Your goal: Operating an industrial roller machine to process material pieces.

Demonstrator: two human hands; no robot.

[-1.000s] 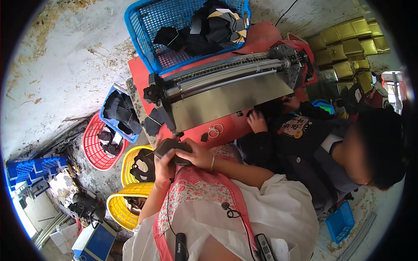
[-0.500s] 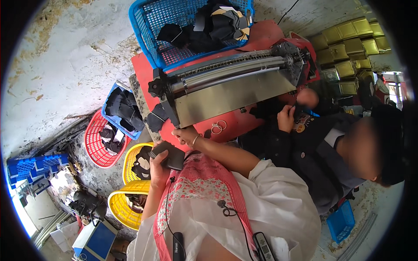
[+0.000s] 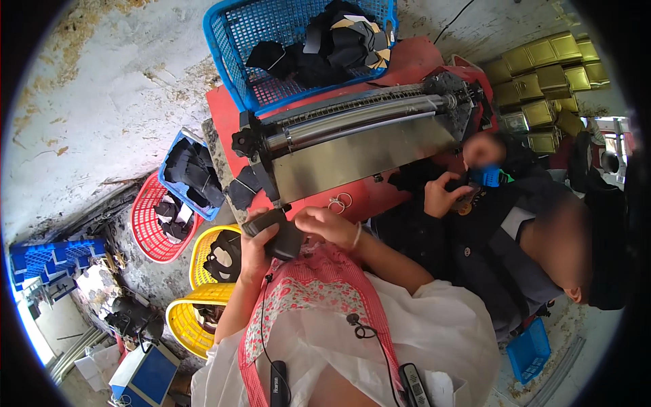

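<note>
My left hand [image 3: 256, 252] is closed round a stack of black flat pieces [image 3: 285, 234], held upright in front of my apron. Just to the right of that stack is my right hand [image 3: 327, 225], its fingers loosely bent and reaching left; nothing shows between them. Beyond both hands stands a roller machine [image 3: 359, 129] with a shiny metal feed plate [image 3: 359, 159] sloping toward me. A bundle of black pieces [image 3: 244, 186] lies by the machine's left end. Two pale rings [image 3: 340, 202] rest on the red table top [image 3: 315, 209].
A blue basket [image 3: 230, 74] of black pieces stands behind the machine. Left of the table are a smaller blue basket [image 3: 165, 159], a red basket [image 3: 141, 227] and yellow baskets [image 3: 196, 254]. Close on my right, a person [image 3: 502, 251] handles a small blue object [image 3: 489, 176].
My right hand has moved from the machine's near left corner back toward the stack. The stack has shifted slightly right and up. The other person's hands have moved, showing a blue object.
</note>
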